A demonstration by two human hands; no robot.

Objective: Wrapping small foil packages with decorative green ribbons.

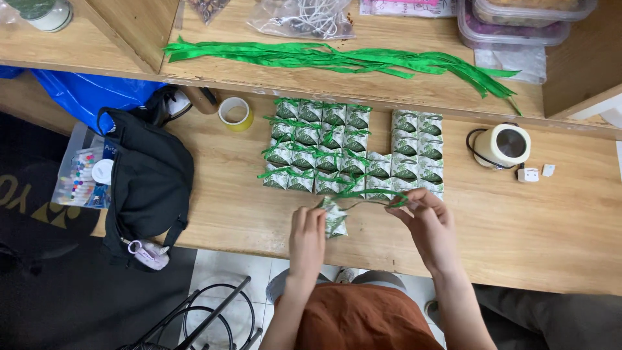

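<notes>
Hands at the near edge of the wooden counter, both yours: your left hand is closed with its fingers pinching a small green-and-white packet, which sits just in front of the block of packets and close to the counter's front edge; your right hand is pinching one end of a green ribbon, which runs from that hand across to the packet. Behind them, a block of like packets laid in tight rows: those on the left side each tied with green ribbon, those on the right side plain. Further back, on a raised shelf, a long bundle of loose green ribbons lying lengthwise, with clear plastic bags and lidded plastic tubs behind it. Left of the block, a roll of yellow tape standing near the shelf's edge. Further left, a black bag resting on the counter, a small purple charm hanging at its lower end, and a clear box of coloured pens just beside it. Right of the block, a small cream round appliance with a black cord, and two little white pieces just beside it. Below the counter's edge, your orange garment.
</notes>
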